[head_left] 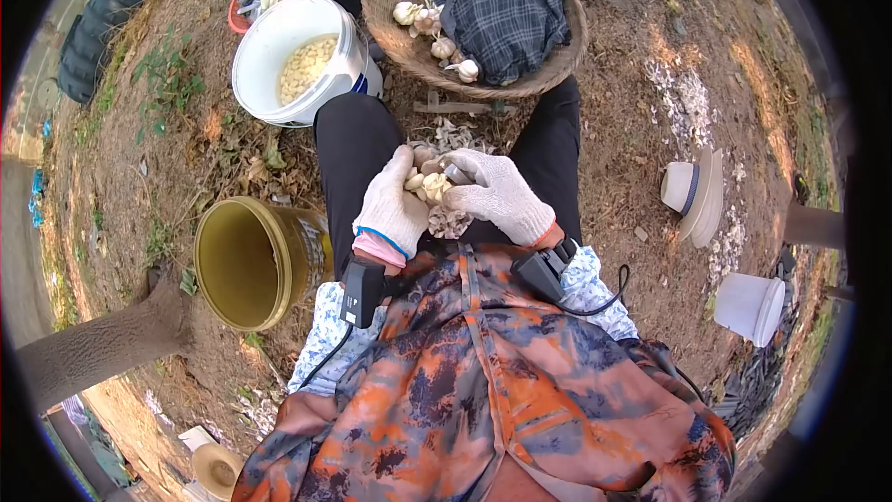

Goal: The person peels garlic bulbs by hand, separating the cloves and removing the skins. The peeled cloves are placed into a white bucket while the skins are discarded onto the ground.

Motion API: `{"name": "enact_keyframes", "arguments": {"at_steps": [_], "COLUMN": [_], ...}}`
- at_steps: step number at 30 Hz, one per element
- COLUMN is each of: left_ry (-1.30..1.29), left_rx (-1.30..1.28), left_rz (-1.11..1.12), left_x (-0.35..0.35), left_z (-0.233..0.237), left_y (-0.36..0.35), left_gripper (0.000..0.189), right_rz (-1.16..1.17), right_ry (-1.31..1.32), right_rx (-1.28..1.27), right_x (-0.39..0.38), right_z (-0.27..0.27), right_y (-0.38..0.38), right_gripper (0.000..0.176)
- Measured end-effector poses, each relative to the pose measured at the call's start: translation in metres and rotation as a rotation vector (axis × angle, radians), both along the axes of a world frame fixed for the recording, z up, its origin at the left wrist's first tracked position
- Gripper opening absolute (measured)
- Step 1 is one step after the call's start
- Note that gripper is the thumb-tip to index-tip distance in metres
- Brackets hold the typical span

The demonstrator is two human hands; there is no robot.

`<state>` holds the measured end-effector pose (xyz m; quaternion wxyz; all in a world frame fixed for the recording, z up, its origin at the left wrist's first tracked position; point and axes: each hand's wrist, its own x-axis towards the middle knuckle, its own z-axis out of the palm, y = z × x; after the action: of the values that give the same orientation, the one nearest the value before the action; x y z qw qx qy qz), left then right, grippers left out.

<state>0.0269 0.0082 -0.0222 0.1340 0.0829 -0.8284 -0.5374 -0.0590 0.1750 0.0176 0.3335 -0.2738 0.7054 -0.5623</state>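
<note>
Over my lap, my left hand (392,203), in a white knitted glove, is closed around a cluster of pale garlic cloves (427,188). My right hand (502,193), gloved the same way, bends its fingers and thumb in against the cloves from the other side. A small grey, metal-looking piece (455,173) shows at its fingertips; its full shape is hidden. Just below the hands is a purplish-white garlic bulb (449,221). Papery garlic skins (455,135) are scattered on the ground between the knees.
A wicker basket (386,37) ahead holds garlic bulbs and a dark checked cloth (506,19). Left of it stands a white bucket (251,102) with peeled cloves. A yellowish bucket (209,265) lies tipped near a tree trunk (102,349). Rightward are a hat (703,197) and white tub (743,302).
</note>
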Motion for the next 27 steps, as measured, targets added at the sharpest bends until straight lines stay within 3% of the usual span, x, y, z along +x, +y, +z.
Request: {"name": "enact_keyframes", "arguments": {"at_steps": [1,3,5,7,11,13,15,17,18,19,20,21,23,24,25,26,27], "left_ry": [0.001,-0.277,-0.352,-0.399,-0.379,-0.348,-0.334,-0.196,0.034,0.256,0.347,0.186,0.102,0.034,-0.031,-0.144,-0.36], "left_rx": [0.0,1.514,1.528,1.608,1.575,1.649,1.797,1.959,1.846,1.714,1.518,1.672,1.321,1.117,0.853,0.69,0.623], "left_rz": [-0.001,0.132,0.199,0.101,0.07,0.04,0.21,0.155,0.265,0.161,-0.005,0.284,0.345,0.561,0.413,0.298,0.178], "left_x": [-0.001,-0.005,-0.013,-0.018,-0.016,-0.012,-0.019,-0.044,-0.059,-0.076,-0.077,-0.079,-0.08,-0.08,-0.072,-0.066,-0.062], "left_z": [-0.005,-0.008,-0.003,0.0,-0.007,-0.017,-0.006,0.001,0.024,0.031,0.053,0.053,0.018,0.031,0.028,0.049,0.066], "left_y": [-0.002,-0.006,-0.003,0.003,-0.003,-0.019,-0.032,-0.079,-0.098,-0.131,-0.143,-0.163,-0.187,-0.159,-0.141,-0.104,-0.069], "left_gripper": [0.034,0.034,0.035,0.037,0.037,0.036,0.036,0.034,0.037,0.047,0.078,0.104,0.116,0.095,0.067,0.047,0.05], "right_rz": [-0.042,-0.044,-0.025,0.033,-0.064,-0.193,-0.318,-0.342,-0.359,-0.349,-0.354,-0.358,-0.379,-0.318,-0.324,-0.282,-0.232], "right_ry": [-0.133,-0.017,0.249,0.48,0.219,-0.099,-0.376,-0.365,-0.334,-0.29,-0.336,-0.383,-0.393,-0.396,-0.401,-0.184,0.032], "right_rx": [-0.043,-0.014,0.008,0.024,-0.051,-0.083,-0.264,-0.257,-0.191,-0.151,-0.166,-0.181,-0.166,-0.137,-0.144,-0.098,-0.044], "right_x": [0.0,-0.006,-0.009,-0.003,-0.01,-0.016,-0.015,-0.015,-0.013,-0.012,-0.009,-0.006,-0.007,-0.009,-0.01,-0.009,-0.009], "right_z": [0.003,-0.002,-0.004,-0.008,-0.003,0.0,-0.002,-0.007,-0.002,-0.003,0.002,0.008,0.0,0.0,0.003,0.009,0.011], "right_y": [0.004,0.007,0.006,-0.004,0.002,0.015,0.023,0.026,0.025,0.025,0.023,0.021,0.018,0.019,0.015,0.01,0.006], "right_gripper": [0.042,0.044,0.044,0.039,0.038,0.033,0.035,0.037,0.037,0.035,0.033,0.032,0.03,0.03,0.03,0.024,0.02]}}
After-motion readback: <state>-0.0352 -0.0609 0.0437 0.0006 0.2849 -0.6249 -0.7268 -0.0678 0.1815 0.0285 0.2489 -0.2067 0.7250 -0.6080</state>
